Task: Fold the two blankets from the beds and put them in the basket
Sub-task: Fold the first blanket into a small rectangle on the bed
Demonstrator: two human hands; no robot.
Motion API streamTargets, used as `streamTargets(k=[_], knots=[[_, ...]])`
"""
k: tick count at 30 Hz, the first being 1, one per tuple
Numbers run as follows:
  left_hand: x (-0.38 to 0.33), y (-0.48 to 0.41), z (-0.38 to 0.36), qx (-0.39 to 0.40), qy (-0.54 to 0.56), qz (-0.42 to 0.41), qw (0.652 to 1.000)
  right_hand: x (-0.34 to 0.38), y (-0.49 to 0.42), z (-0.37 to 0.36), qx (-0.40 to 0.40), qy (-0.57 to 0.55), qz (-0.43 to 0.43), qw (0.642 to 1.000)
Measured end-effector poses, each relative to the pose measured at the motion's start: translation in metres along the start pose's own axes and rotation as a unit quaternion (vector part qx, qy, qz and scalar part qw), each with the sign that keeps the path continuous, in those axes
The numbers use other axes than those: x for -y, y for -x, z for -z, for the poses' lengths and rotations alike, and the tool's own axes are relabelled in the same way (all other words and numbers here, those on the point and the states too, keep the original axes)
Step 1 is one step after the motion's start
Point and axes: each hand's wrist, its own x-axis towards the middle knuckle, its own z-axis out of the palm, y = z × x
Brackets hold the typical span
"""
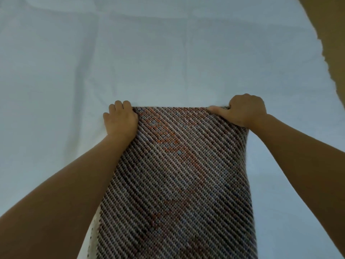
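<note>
Blanket (177,174) runs 6–12 o'clock; L hand (120,120) & R hand (244,111) both clutch its 12 o'clock corners, fingers curled.

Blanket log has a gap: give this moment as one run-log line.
step: folding | blanket: lies on sheet | left hand: grips far left corner | right hand: grips far right corner

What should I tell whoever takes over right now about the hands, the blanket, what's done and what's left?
Left hand grips the far left corner of the knitted blanket; right hand grips the far right corner.
It lies as a narrow strip on the white sheet.
Done: seemingly folded lengthwise.
Left: finish folding, put it in the basket; basket and second blanket not in view.
</note>
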Motion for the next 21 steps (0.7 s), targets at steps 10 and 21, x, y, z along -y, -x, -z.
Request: streamTargets(k=[10, 21], knots=[[-0.03, 0.009, 0.0, -0.001, 0.013, -0.05, 0.999, 0.08, 0.011, -0.028, -0.106, -0.033, -0.066, 0.992], [-0.014, 0.043, -0.03, 0.064, 0.043, -0.095, 0.992, 0.088, 0.041, -0.076, -0.013, -0.078, 0.038, 0.996]])
